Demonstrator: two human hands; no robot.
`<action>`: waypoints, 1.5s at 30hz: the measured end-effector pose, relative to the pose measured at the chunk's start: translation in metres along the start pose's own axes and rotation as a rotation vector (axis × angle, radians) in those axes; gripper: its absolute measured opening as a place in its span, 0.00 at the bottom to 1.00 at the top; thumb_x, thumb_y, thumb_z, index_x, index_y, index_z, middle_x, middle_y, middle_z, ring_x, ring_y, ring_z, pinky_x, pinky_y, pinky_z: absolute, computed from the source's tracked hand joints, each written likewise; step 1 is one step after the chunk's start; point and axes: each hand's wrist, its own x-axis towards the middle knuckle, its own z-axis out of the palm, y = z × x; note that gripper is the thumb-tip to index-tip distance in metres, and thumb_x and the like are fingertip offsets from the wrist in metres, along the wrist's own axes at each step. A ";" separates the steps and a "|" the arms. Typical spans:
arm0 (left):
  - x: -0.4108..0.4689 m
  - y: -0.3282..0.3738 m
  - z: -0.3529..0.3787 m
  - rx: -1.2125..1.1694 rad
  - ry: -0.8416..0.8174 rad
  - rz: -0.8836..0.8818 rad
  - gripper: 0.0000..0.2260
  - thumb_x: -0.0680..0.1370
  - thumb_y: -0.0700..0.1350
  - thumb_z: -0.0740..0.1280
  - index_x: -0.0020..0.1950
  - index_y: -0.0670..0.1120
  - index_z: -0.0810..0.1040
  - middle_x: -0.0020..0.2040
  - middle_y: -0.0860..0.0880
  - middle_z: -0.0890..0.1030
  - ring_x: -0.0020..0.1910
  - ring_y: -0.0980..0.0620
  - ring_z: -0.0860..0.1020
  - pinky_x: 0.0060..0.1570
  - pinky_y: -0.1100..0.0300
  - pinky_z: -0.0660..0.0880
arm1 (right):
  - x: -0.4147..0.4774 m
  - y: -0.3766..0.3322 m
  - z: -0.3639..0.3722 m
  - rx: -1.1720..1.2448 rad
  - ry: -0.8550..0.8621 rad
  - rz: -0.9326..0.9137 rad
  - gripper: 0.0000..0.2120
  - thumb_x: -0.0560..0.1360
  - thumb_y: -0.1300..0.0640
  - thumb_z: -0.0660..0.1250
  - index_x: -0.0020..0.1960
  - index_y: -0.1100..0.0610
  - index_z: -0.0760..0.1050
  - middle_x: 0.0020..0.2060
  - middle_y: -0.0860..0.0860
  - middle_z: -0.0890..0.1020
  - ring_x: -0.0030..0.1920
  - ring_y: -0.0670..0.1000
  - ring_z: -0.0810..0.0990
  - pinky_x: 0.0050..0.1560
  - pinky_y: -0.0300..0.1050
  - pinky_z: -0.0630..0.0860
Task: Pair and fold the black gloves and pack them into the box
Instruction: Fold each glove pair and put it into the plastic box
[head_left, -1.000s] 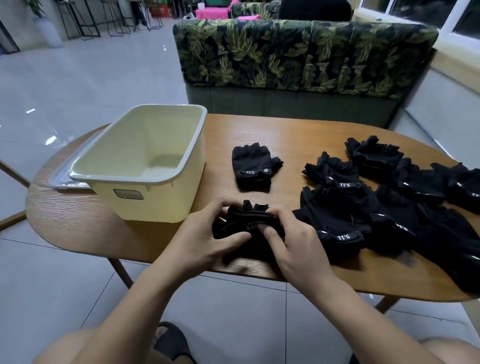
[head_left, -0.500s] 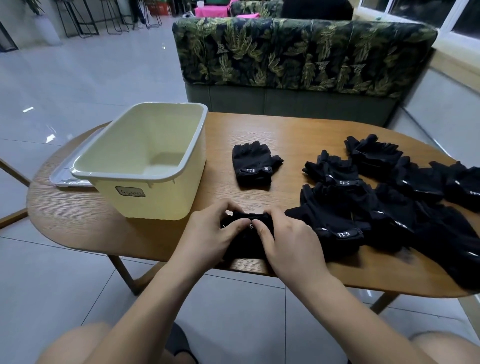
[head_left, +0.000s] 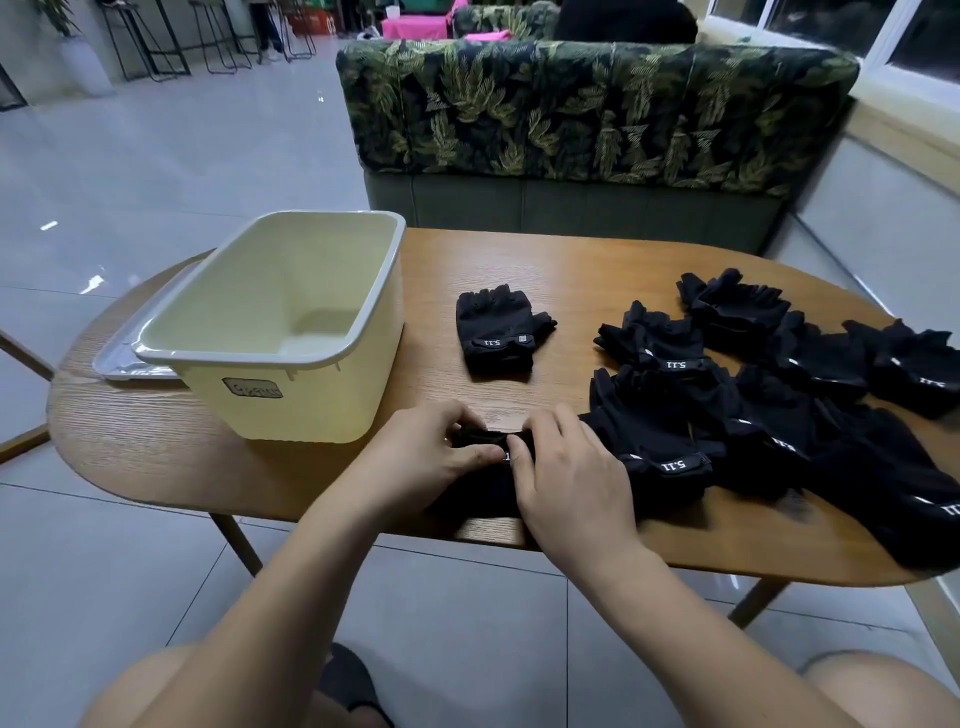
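My left hand (head_left: 431, 457) and my right hand (head_left: 566, 478) both grip a black folded glove bundle (head_left: 485, 488) at the table's near edge, pressing it flat; the hands hide most of it. A single black fingerless glove (head_left: 498, 332) lies flat in the middle of the table, apart from the rest. Several loose black gloves (head_left: 779, 405) lie heaped on the right half of the table. The cream plastic box (head_left: 291, 395) stands to the left of my hands, with nothing visible inside.
A metal tray (head_left: 130, 358) pokes out from behind the box at the left. The oval wooden table (head_left: 545, 260) backs onto a leaf-patterned sofa (head_left: 571, 114). Tiled floor surrounds it, and my knees show below the near edge.
The glove's finger ends, sticking up between my hands a second ago, are now folded down. Both hands have closed in over the bundle and pressed it lower.
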 end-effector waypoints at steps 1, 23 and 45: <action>0.002 0.002 -0.004 0.017 -0.051 -0.022 0.17 0.75 0.61 0.77 0.60 0.57 0.83 0.54 0.56 0.83 0.52 0.61 0.80 0.46 0.66 0.76 | -0.001 0.000 0.000 0.000 -0.001 -0.006 0.16 0.83 0.43 0.54 0.52 0.53 0.74 0.48 0.49 0.77 0.47 0.54 0.79 0.37 0.51 0.76; -0.033 0.065 -0.111 0.015 -0.212 0.131 0.11 0.72 0.57 0.81 0.52 0.57 0.86 0.47 0.55 0.85 0.44 0.57 0.84 0.40 0.67 0.77 | 0.056 -0.006 -0.114 0.830 -0.404 -0.093 0.15 0.76 0.50 0.79 0.61 0.44 0.82 0.52 0.45 0.87 0.54 0.48 0.86 0.60 0.56 0.83; 0.123 -0.012 -0.257 0.301 0.000 -0.080 0.10 0.72 0.50 0.81 0.51 0.55 0.86 0.46 0.56 0.88 0.52 0.47 0.85 0.54 0.52 0.80 | 0.235 -0.107 -0.034 0.395 -0.282 -0.278 0.21 0.80 0.52 0.71 0.72 0.51 0.74 0.67 0.50 0.81 0.69 0.51 0.77 0.69 0.46 0.73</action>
